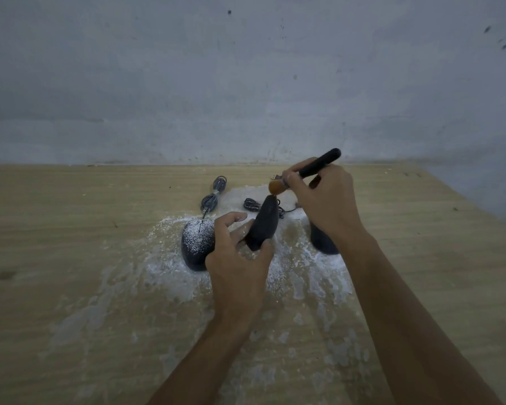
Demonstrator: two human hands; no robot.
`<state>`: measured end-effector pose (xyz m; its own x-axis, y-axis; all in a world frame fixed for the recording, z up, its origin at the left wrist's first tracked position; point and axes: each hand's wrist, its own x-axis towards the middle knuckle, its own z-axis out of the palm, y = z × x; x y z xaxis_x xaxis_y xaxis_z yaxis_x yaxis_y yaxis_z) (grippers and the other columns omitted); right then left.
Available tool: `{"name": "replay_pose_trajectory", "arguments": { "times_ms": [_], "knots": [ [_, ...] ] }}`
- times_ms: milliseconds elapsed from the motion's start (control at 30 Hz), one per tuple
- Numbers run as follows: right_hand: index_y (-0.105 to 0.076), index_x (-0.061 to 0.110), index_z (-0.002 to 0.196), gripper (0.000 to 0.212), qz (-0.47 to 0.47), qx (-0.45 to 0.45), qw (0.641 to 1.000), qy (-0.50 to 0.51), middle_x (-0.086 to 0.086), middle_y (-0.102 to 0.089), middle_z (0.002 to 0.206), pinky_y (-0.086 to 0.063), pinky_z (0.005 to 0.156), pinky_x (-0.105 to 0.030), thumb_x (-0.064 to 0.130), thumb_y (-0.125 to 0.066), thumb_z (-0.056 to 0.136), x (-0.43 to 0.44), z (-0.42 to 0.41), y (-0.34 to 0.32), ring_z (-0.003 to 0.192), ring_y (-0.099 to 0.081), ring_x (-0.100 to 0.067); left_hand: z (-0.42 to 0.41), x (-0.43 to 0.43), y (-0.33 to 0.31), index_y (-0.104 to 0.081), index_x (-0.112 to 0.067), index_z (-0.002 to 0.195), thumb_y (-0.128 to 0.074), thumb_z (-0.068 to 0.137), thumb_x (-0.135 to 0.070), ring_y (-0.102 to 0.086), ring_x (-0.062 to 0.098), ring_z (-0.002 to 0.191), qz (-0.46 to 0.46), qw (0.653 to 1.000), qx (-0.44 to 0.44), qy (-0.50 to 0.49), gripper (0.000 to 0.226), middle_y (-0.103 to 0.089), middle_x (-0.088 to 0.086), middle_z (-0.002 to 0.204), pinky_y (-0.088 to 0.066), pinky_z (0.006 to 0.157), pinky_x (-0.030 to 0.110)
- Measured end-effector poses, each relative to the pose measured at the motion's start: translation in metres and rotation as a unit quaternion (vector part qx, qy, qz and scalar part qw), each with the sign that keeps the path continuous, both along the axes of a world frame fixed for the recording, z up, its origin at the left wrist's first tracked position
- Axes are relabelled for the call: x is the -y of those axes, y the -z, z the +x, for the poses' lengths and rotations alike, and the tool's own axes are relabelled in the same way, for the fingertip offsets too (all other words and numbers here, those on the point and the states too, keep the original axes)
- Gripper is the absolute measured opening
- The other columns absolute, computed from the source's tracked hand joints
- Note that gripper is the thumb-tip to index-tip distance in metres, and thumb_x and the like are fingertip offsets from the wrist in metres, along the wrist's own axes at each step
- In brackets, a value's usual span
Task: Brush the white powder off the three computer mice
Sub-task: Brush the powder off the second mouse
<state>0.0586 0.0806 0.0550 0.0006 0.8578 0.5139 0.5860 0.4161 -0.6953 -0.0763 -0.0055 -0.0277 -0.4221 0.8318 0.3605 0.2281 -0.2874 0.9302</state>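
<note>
Now, left hand [237, 258]: grips the middle mouse [265, 225], tilted up off the tabletop [70, 229].
Right hand [324, 200]: pinches the brush [319, 163], bristles touching that mouse's tip.
Left of it: powdered mouse [197, 244].
Right of it: third mouse [322, 241], partly hidden.

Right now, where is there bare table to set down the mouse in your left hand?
Bare table lies left of the powdered mouse and right of the right mouse. Crowded: the middle, with powder, coiled cables, the left hand gripping the held mouse, right hand holding the brush.
</note>
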Motion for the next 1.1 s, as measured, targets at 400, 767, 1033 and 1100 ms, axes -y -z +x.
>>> {"name": "replay_pose_trajectory", "arguments": {
  "times_ms": [400, 767, 1033, 1100],
  "knots": [
    [-0.074, 0.021, 0.085, 0.013, -0.067, 0.060, 0.988, -0.122, -0.006, -0.062, 0.056, -0.040, 0.044, -0.030, 0.030, -0.069, 0.094, 0.014, 0.004, 0.003, 0.045, -0.048, -0.018, -0.002, 0.000, 0.001, -0.053, -0.030, 0.116, -0.085, 0.076, -0.011, -0.070, -0.006, 0.094, -0.010, 0.999, 0.044, 0.011, 0.055, -0.069, -0.015, 0.098, -0.052, 0.071, 0.007],
    [-0.075, 0.027, 0.087, 0.010, -0.056, -0.028, 0.985, -0.161, 0.008, -0.056, 0.050, -0.033, 0.041, -0.021, 0.027, -0.069, 0.095, 0.021, 0.007, 0.010, 0.041, -0.041, -0.005, -0.002, 0.002, -0.006, -0.053, -0.037, 0.110, -0.086, 0.076, -0.011, -0.071, -0.008, 0.078, -0.051, 0.990, 0.134, 0.015, 0.055, -0.070, -0.017, 0.091, -0.050, 0.063, 0.004],
    [-0.075, 0.030, 0.087, 0.010, -0.041, -0.015, 0.992, -0.115, 0.007, -0.061, 0.056, -0.036, 0.043, -0.027, 0.026, -0.069, 0.095, 0.027, 0.016, 0.030, 0.044, -0.043, -0.015, -0.001, -0.006, -0.011, -0.053, -0.029, 0.123, -0.076, 0.085, -0.002, -0.070, 0.015, 0.102, -0.156, 0.911, 0.371, 0.084, 0.052, -0.064, 0.001, 0.107, -0.060, 0.077, 0.029],
    [-0.075, 0.030, 0.085, 0.010, -0.078, -0.003, 0.987, -0.144, 0.004, -0.061, 0.057, -0.036, 0.045, -0.025, 0.029, -0.069, 0.094, 0.028, 0.018, 0.032, 0.046, -0.045, -0.013, 0.001, -0.006, -0.011, -0.057, -0.029, 0.121, -0.070, 0.089, 0.000, -0.072, 0.021, 0.104, -0.161, 0.907, 0.378, 0.090, 0.046, -0.068, 0.009, 0.113, -0.061, 0.075, 0.027]
  ]
}}
